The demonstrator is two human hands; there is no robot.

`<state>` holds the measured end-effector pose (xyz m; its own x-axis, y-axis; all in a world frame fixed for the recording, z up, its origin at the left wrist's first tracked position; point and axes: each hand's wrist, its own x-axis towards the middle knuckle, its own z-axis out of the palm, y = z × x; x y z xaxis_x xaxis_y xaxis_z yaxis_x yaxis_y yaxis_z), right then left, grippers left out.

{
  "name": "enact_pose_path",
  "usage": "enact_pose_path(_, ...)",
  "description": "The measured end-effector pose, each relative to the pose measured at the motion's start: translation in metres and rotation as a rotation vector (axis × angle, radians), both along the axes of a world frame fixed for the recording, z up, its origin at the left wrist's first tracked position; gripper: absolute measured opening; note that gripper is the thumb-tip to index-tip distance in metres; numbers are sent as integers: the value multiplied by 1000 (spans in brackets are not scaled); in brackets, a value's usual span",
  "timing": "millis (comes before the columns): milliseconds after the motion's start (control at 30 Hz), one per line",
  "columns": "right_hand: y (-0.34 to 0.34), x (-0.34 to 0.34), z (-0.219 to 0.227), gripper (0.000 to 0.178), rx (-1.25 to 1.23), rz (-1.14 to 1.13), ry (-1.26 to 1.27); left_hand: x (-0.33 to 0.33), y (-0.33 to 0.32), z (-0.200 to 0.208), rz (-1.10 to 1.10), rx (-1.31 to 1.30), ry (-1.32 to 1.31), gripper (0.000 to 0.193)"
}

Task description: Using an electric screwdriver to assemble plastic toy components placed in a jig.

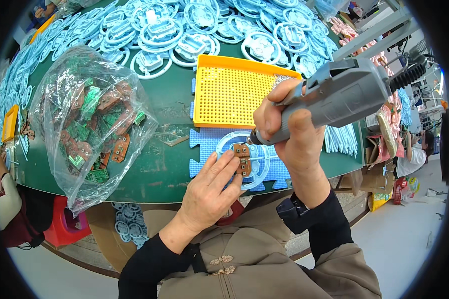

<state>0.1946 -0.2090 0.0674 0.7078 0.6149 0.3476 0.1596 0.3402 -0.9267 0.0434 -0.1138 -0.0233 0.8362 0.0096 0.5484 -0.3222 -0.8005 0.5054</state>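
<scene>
**Brown circuit board pinned in a pale blue ring under a grey power screwdriver**

Clear plastic bag point(92, 117), stuffed with green and brown circuit boards, sits well to the left of both hands on the green table point(169, 99). The left hand point(212, 192) lies flat with fingers spread, its fingertips pressing on a small brown circuit board point(243, 158) set inside a pale blue plastic ring point(257, 159); it grips nothing, only holds the piece down. That ring rests on a blue foam mat point(204, 142), just in front of the person. Beyond the hands lies a yellow perforated tray point(229, 92), and farther off a heap of more pale blue rings point(184, 30). The right hand point(292, 134) is wrapped tight around a grey power screwdriver point(341, 94), whose tip meets the board's upper edge.
</scene>
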Motion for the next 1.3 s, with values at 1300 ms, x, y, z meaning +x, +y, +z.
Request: enact_pose_path(1300, 92, 103, 5, 36, 166, -114, -18, -5, 15, 5, 34, 93, -29, 29)
